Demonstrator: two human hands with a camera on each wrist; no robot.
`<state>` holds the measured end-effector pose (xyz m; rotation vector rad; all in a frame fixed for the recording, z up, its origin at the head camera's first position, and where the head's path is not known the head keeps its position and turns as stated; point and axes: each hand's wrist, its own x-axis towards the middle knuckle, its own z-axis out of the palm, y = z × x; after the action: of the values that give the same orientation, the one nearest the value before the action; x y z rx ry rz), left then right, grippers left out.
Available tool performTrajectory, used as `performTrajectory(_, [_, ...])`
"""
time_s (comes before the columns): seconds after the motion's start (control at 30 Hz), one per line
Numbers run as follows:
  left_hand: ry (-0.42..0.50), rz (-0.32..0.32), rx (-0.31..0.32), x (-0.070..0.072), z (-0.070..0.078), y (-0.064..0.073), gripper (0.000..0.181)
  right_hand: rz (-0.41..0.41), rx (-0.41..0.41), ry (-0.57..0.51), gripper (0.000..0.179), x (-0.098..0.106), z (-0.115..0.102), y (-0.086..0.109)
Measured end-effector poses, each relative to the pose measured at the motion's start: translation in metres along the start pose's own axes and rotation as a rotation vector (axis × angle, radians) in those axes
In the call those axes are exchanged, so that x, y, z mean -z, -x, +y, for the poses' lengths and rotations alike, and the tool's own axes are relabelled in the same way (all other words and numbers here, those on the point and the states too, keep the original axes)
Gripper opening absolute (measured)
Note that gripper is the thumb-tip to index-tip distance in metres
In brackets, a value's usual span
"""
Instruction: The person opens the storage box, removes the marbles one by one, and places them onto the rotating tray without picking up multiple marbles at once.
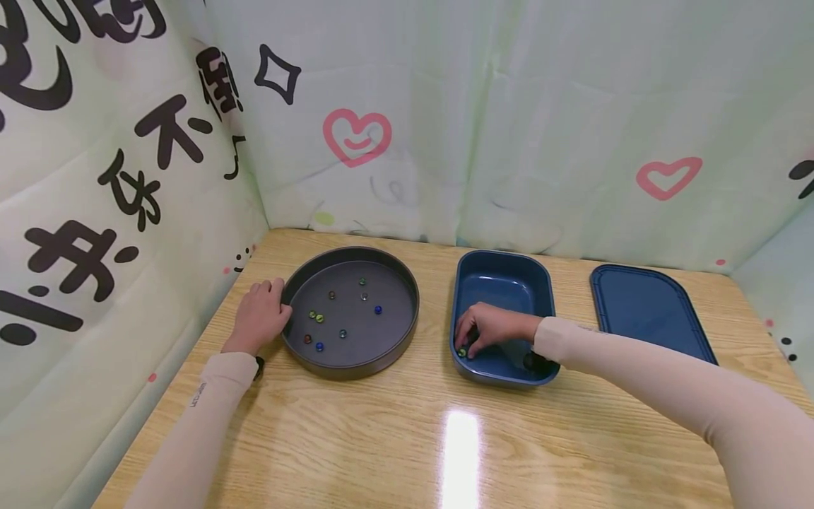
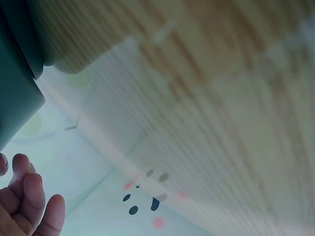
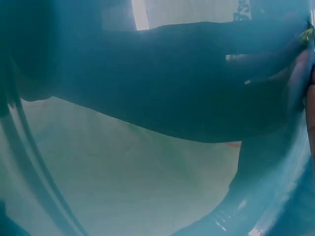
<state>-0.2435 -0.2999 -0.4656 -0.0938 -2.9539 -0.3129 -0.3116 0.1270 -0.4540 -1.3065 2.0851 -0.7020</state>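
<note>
My left hand [image 1: 257,314] holds the near-left rim of a round dark grey pan [image 1: 384,364], its thumb over the edge. In the left wrist view, curled fingers [image 2: 32,196] show beside the pan's dark wall [image 2: 17,93]. Several glass marbles lie spread over the pan's floor, among them a blue marble [image 1: 378,309] and a green marble [image 1: 362,281]. Inside a deep blue box [image 1: 504,260], my right hand [image 1: 490,326] reaches low into the front left corner. Its fingertips and thumb pinch a yellow-green marble [image 1: 462,351], which also shows at the right edge of the right wrist view.
A flat blue lid [image 1: 649,307] lies on the wooden table [image 1: 356,438] right of the box, partly behind the right sleeve [image 1: 636,360]. A printed curtain [image 1: 432,141] hangs along the back and left side of the table.
</note>
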Motion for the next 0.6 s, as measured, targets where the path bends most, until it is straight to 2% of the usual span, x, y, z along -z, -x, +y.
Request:
performTrajectory(0.13, [0.006, 0.008, -0.005, 0.0001, -0.0008, 0.0007, 0.022, 0.008, -0.005, 0.005, 0.013, -0.0026, -0.001, -0.0011])
performTrajectory(0.33, [0.007, 0.011, -0.014, -0.0008, -0.0022, 0.0007, 0.022, 0.027, 0.032, 0.012, 0.011, -0.0055, -0.0023, -0.0018])
performTrajectory(0.6, [0.016, 0.004, -0.008, 0.0002, -0.0016, 0.0005, 0.023, 0.021, 0.013, 0.02, 0.009, -0.0054, -0.0007, -0.0004])
